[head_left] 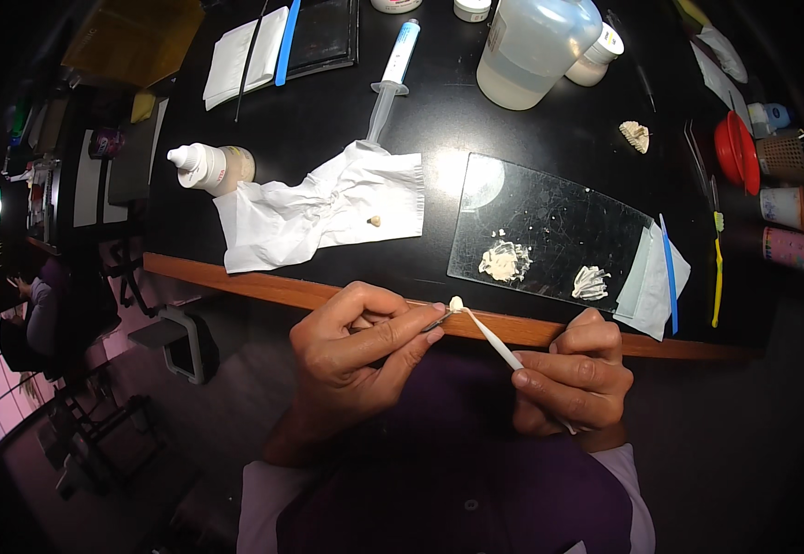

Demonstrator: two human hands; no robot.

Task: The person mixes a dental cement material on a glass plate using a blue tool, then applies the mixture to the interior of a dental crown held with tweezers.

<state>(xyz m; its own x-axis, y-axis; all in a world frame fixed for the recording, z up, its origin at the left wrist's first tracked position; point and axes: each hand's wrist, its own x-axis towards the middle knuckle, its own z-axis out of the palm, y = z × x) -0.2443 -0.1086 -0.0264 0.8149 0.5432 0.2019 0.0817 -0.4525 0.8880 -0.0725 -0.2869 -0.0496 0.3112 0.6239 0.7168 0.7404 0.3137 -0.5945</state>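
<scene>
Just beyond the table's front edge, my left hand (pixel 356 346) pinches a thin metal tool (pixel 435 324) that looks like tweezers, its far part hidden in the fingers. At its tip sits a small off-white piece (pixel 456 303) shaped like a tooth crown. My right hand (pixel 579 377) grips a slim white plastic stick (pixel 494 343) like a pen, and the stick's narrow end touches or nearly touches the crown. Behind them lies a dark glass slab (pixel 550 212) bearing a spread cream-coloured paste (pixel 505 262) and a thinner white smear (pixel 591 283).
Left of the slab, a crumpled white tissue (pixel 277 222) carries a small tan piece (pixel 375 221). A dropper bottle (pixel 208 168), a syringe (pixel 394 78) and a large plastic bottle (pixel 531 55) stand or lie behind. A blue strip (pixel 669 277) and yellow brush (pixel 718 268) are at right.
</scene>
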